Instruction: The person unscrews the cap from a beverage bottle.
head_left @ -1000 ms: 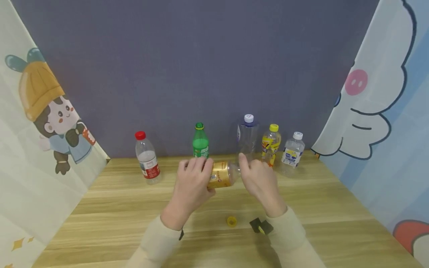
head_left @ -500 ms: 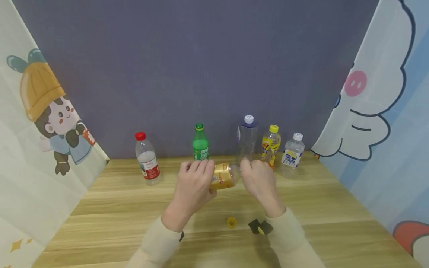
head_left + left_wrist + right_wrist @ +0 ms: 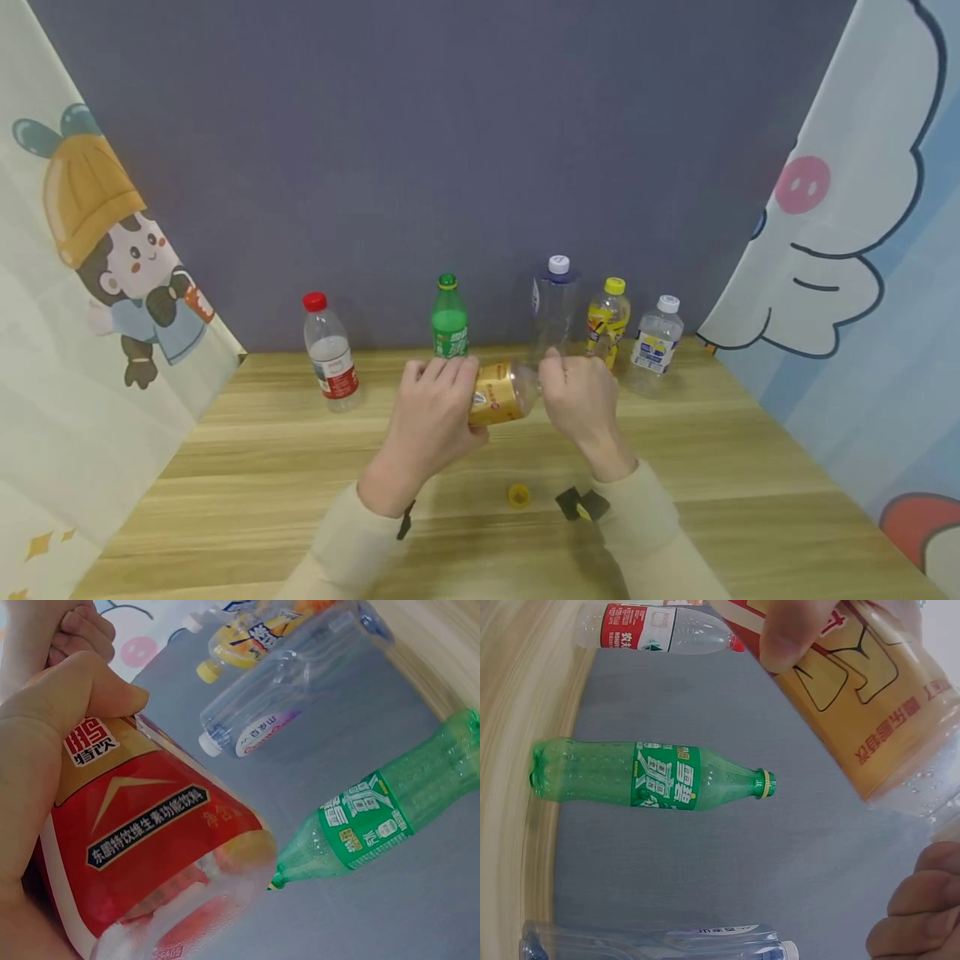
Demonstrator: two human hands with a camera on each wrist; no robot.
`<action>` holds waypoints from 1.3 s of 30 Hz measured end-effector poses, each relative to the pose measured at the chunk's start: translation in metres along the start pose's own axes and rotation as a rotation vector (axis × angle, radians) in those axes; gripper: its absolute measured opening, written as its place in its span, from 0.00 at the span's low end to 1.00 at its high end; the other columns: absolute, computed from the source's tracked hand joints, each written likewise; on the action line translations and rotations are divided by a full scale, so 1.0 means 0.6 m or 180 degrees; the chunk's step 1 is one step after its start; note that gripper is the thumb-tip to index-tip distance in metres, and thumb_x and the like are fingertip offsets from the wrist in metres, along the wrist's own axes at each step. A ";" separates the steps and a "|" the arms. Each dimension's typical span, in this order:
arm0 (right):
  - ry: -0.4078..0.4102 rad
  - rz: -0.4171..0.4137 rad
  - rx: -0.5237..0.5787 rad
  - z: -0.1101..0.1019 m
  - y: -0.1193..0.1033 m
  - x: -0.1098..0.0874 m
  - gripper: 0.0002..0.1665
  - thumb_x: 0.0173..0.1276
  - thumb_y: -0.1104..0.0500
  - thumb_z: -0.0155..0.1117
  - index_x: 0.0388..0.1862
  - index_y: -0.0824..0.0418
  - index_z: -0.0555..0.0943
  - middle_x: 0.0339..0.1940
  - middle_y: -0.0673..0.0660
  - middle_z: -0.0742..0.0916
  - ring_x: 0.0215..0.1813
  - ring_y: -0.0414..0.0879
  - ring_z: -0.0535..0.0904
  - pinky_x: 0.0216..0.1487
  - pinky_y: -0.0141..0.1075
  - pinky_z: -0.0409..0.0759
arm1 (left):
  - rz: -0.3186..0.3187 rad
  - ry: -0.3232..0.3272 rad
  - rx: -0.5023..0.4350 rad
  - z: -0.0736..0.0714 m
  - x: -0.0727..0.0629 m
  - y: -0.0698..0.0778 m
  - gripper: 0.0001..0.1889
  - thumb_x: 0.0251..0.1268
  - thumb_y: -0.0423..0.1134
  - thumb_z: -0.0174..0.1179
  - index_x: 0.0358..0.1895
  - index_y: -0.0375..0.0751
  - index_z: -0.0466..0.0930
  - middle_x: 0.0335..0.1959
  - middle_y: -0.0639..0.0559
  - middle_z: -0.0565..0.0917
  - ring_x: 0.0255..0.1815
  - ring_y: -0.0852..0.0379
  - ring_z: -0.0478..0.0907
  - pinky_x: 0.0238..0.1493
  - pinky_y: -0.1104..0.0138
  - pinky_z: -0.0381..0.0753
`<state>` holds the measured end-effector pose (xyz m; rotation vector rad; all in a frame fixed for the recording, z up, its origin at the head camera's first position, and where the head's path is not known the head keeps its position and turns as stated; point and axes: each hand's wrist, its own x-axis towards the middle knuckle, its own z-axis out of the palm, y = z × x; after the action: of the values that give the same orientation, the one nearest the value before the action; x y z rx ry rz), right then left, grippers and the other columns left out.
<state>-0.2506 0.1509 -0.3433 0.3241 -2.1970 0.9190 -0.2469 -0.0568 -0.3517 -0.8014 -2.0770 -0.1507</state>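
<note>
A clear plastic drink bottle [image 3: 497, 396] with a gold and red label is held on its side above the table. My left hand [image 3: 435, 408] grips its body, the thumb lying across the label in the left wrist view. At the neck end, the curled fingers of my right hand [image 3: 581, 400] close round the mouth of the bottle and hide it, so any cap there is out of sight. In the right wrist view those fingers [image 3: 919, 911] show beside the clear shoulder. A small yellow cap [image 3: 518, 496] lies on the wooden table below the hands.
Along the back of the table [image 3: 247, 467] stand a red-capped bottle [image 3: 330, 358], a green bottle [image 3: 450, 321], a tall clear bottle [image 3: 555, 308], a yellow-capped bottle [image 3: 607, 321] and a white-capped bottle [image 3: 655, 346]. A grey panel [image 3: 450, 167] rises behind them.
My right thumb, raised a second ago, has come down and curled in as the right hand turned. The bottle's label has turned slightly; the left hand keeps its grip.
</note>
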 end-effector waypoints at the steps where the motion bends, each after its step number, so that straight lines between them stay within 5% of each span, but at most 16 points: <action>1: 0.0039 -0.0034 0.0013 0.001 0.000 0.000 0.31 0.70 0.57 0.44 0.04 0.50 0.55 0.04 0.42 0.57 0.11 0.34 0.47 0.12 0.29 0.45 | -0.0004 -0.0015 -0.0017 0.000 0.000 0.000 0.40 0.24 0.48 0.80 0.51 0.37 0.78 0.40 0.46 0.87 0.38 0.48 0.83 0.37 0.58 0.71; 23: 0.0392 -0.0697 0.0153 0.006 0.008 0.000 0.30 0.65 0.60 0.46 0.02 0.53 0.56 0.01 0.45 0.58 0.11 0.30 0.45 0.11 0.26 0.42 | -0.0028 -0.0258 -0.0179 -0.009 0.002 -0.001 0.42 0.24 0.48 0.80 0.53 0.37 0.77 0.41 0.46 0.87 0.39 0.50 0.84 0.38 0.59 0.72; 39: 0.0658 -0.1373 0.0272 0.009 0.015 0.004 0.28 0.62 0.62 0.47 0.03 0.52 0.56 0.02 0.46 0.60 0.11 0.31 0.47 0.11 0.25 0.44 | -0.0131 -0.0696 -0.0615 -0.013 0.001 -0.002 0.42 0.27 0.51 0.82 0.55 0.40 0.76 0.39 0.51 0.86 0.38 0.54 0.82 0.40 0.61 0.70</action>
<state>-0.2593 0.1539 -0.3488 0.6817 -1.8041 0.7664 -0.2424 -0.0608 -0.3460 -0.9262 -2.3112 -0.3016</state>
